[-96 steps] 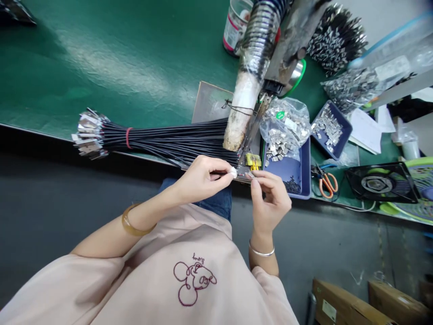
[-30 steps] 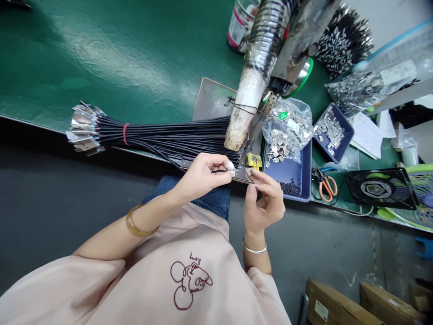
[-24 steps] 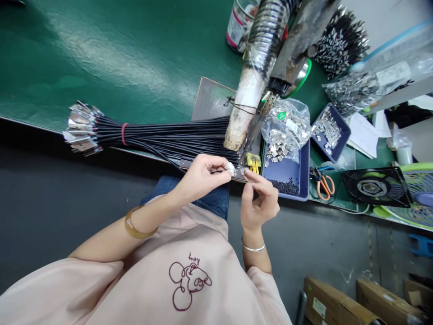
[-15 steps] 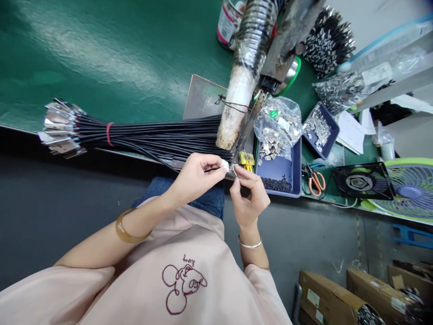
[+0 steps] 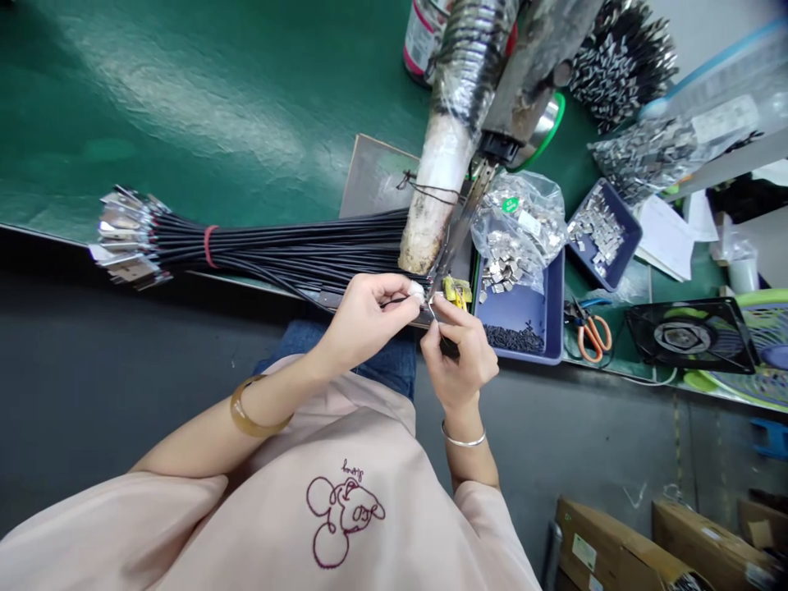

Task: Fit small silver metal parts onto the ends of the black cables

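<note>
My left hand [image 5: 369, 318] is closed in a pinch on the end of a black cable, with a white covering on a fingertip. Close beside it, my right hand [image 5: 461, 353] pinches a thin silvery wire [image 5: 432, 311] that reaches toward the cable end. Both sets of fingertips meet just below the tip of a clamped metal iron [image 5: 459, 226]. The exact contact there is too small to make out. Behind my left hand lies a bundle of black cables [image 5: 295, 246] with metal plates at its far left end, tied by a red band [image 5: 210, 246].
A taped exhaust hose [image 5: 431, 189] hangs over the cables. To the right stand a yellow sponge [image 5: 456, 289], a blue tray [image 5: 554, 320] with small black parts and a bag of metal pieces, a smaller tray [image 5: 628, 238], orange-handled pliers [image 5: 594, 338] and a black fan [image 5: 683, 336].
The whole view has shifted, so the bench things sit a little further right. Both hands stay together at the iron's tip, keeping their grips.
</note>
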Demonstrator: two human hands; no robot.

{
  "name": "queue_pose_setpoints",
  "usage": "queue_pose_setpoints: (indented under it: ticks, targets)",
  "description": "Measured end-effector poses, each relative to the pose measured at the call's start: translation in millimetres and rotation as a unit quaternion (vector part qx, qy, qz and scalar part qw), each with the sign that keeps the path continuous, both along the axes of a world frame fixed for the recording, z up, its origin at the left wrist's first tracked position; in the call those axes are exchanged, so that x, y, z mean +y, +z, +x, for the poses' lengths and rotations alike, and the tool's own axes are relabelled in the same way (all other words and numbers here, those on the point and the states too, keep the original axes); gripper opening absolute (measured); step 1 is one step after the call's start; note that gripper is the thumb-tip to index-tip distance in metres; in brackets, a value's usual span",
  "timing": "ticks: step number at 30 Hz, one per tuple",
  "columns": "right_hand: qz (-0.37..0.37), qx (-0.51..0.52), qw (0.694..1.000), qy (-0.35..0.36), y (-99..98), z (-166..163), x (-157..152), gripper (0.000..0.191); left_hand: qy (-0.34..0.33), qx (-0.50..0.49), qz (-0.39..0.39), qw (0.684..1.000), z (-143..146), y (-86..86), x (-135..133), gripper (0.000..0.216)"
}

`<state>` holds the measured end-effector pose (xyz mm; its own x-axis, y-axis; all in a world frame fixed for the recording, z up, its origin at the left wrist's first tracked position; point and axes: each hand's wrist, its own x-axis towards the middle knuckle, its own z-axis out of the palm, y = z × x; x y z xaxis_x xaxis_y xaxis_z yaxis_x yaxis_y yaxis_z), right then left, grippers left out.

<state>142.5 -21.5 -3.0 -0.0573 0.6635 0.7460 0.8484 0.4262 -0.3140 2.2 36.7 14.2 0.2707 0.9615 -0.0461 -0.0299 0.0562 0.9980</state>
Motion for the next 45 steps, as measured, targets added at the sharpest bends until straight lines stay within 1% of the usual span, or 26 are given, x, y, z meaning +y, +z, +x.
queue_pose_setpoints:
  ticks: [4,8,11,14,16,18,21,22,23,27,31,36,39,41,45]
  targets:
    - [-0.001,-0.003,1.000,-0.002,0.6,0.5,-0.3,0.021,0.008,-0.004,-0.002,1.000,0.1,2.3,0.5,0.014]
    - [0.010,-0.032,0.999,0.010,-2.3,2.3,-3.3,0.021,-0.009,0.007,-0.005,1.000,-2.0,-1.4,-0.6,0.012]
    - [0.009,-0.039,0.999,0.005,-1.8,2.5,-5.9,0.021,-0.019,0.012,0.000,1.000,-3.7,-3.9,-1.7,0.012]
    - [0.007,-0.026,1.000,-0.004,1.8,1.4,-7.4,0.021,-0.032,0.020,0.006,0.999,-4.8,-3.8,-3.4,0.014]
    - [0.004,0.005,1.000,-0.014,4.3,0.7,-7.5,0.020,-0.046,0.026,0.006,0.999,-5.5,-2.9,-5.2,0.015]
    - [-0.037,0.074,0.996,-0.018,6.1,0.5,-7.1,0.017,-0.055,0.025,0.006,0.998,-6.3,-2.1,-7.3,0.015]
    - [-0.148,0.199,0.969,-0.002,7.5,1.0,-6.7,0.006,-0.050,0.010,0.005,0.999,-7.2,-3.1,-9.8,0.013]
    - [-0.172,0.221,0.960,0.002,7.7,1.3,-6.8,0.004,-0.044,0.009,0.006,0.999,-7.3,-4.1,-10.2,0.013]
    - [-0.180,0.228,0.957,0.004,7.8,1.5,-6.9,0.003,-0.039,0.010,0.007,0.999,-7.4,-5.4,-10.5,0.013]
    - [-0.148,0.181,0.972,0.007,7.7,1.9,-6.4,0.005,-0.022,0.019,0.016,0.999,-6.3,-11.9,-9.7,0.014]
    - [-0.131,0.153,0.979,0.014,8.6,1.9,-2.8,0.009,-0.010,0.020,0.013,1.000,-4.0,-14.1,-8.4,0.013]
    - [-0.100,0.121,0.988,0.015,14.3,1.7,1.8,0.012,0.014,0.003,0.006,1.000,-0.7,-6.2,-6.4,0.012]
    - [-0.097,0.103,0.990,0.024,17.9,2.4,1.0,0.013,0.030,-0.008,0.002,1.000,-0.1,-1.6,-4.7,0.012]
    - [-0.105,0.094,0.989,0.033,18.9,3.3,-0.7,0.014,0.027,0.004,0.001,1.000,-0.7,-1.4,-3.9,0.011]
    - [-0.119,0.087,0.988,0.036,18.6,4.3,-3.0,0.015,0.000,0.031,0.000,1.000,-2.5,-6.0,-3.7,0.012]
